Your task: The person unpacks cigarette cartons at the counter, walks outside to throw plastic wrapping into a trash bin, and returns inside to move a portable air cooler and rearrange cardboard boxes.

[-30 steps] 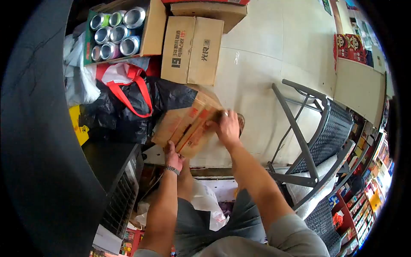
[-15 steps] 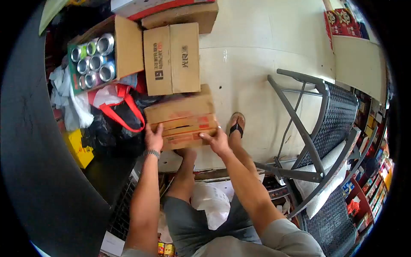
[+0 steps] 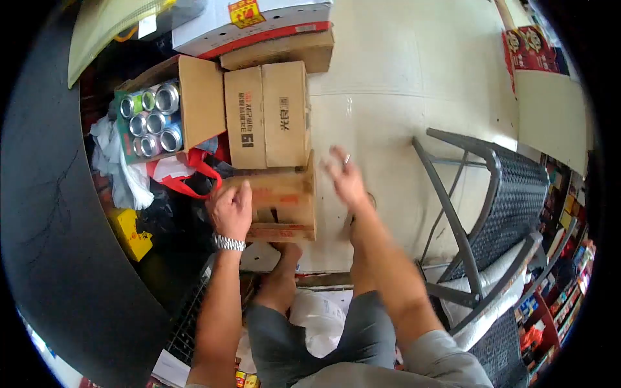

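A brown cardboard box with faint red print stands just in front of my feet, a dark slot-like gap in its near part. My left hand, with a metal watch at the wrist, is over the box's left edge. Its thumb points up, apart from the loosely curved fingers, whose tips are partly hidden. My right hand hovers off the box's right side above the floor. Its fingers are spread and blurred, one wearing a ring, and it holds nothing. Directly beyond is a closed cardboard box with dark printed characters.
An open carton of cans stands at the left, beside a red-handled bag and a yellow box. A black counter runs down the left. A dark woven chair occupies the right. White-and-red cartons lie at the back.
My right hand has let go of the box and moved up and right. The box looks turned and lower. My left hand stays at its left side. The view has shifted slightly.
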The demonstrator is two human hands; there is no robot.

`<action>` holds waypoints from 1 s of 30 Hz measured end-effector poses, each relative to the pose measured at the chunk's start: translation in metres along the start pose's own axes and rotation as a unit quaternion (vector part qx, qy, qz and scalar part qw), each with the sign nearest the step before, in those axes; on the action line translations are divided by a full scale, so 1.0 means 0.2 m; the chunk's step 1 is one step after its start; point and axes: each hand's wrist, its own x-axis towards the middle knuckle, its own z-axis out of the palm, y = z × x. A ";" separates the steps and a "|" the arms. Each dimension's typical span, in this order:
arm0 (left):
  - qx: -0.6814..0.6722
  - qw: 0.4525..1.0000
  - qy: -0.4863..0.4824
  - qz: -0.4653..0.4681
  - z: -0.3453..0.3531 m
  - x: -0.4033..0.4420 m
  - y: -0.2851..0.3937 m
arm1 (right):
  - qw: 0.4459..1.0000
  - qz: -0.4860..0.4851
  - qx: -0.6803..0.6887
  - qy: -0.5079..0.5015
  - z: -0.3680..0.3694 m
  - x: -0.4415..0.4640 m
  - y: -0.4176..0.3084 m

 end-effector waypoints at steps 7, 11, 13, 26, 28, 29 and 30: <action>-0.030 0.972 -0.118 -0.201 0.39 0.40 -0.03 | 0.863 -0.263 -0.431 0.015 0.06 0.99 -0.79; 0.140 0.972 -0.089 -0.168 0.49 0.31 0.01 | 0.880 -0.293 -0.374 0.014 0.03 1.02 -0.57; 0.110 0.968 -0.111 -0.198 0.42 0.34 0.05 | 0.878 -0.361 -0.306 0.075 -0.05 0.95 -0.51; -0.165 0.983 0.083 0.019 0.69 0.53 0.40 | 0.977 0.043 0.072 0.195 -0.33 0.01 0.29; -0.253 0.965 0.017 -0.068 0.68 0.51 0.38 | 0.944 0.036 0.259 0.204 -0.25 0.02 0.28; -0.212 0.974 0.049 -0.064 0.69 0.52 0.35 | 0.948 0.064 0.240 0.201 -0.25 0.04 0.23; -0.207 0.976 0.040 -0.062 0.69 0.47 0.31 | 0.945 0.071 0.245 0.206 -0.25 0.02 0.19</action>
